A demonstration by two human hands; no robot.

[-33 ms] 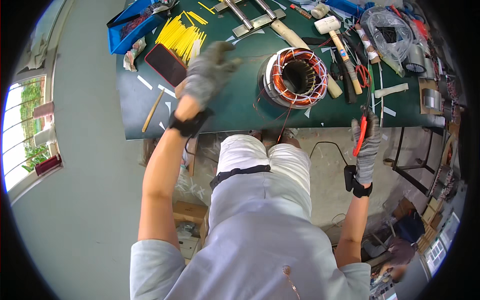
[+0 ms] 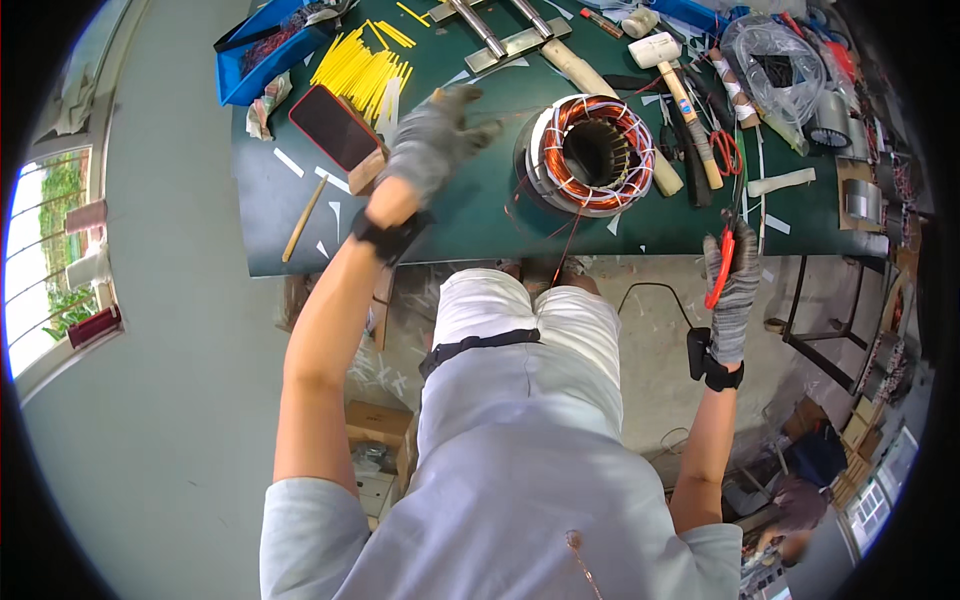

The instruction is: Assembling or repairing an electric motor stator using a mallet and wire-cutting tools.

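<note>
On the green table stands a motor stator (image 2: 556,183) wound with copper wire, white cord laced around its coil. Thin dark red leads hang from its near side past the table edge. My left hand (image 2: 435,145), in a grey glove, is raised left of the stator with its fingers apart; I see nothing in it. Beside that hand are a phone (image 2: 335,128) with a red rim and a wooden block (image 2: 367,172). At the table's front right, my gloved right hand (image 2: 738,290) is closed around red-handled pliers (image 2: 721,268), jaws pointing away from me.
Yellow sleeves (image 2: 362,70) lie in a pile at the far left near a blue bin (image 2: 262,62). A white-headed mallet (image 2: 657,50), red-handled scissors (image 2: 726,150) and a bagged coil (image 2: 775,65) crowd the right. A thin wooden stick (image 2: 305,220) lies at the left.
My left hand has shifted slightly to the right and nearer to me, uncovering more of the wooden block. My right hand keeps its hold on the pliers, almost still.
</note>
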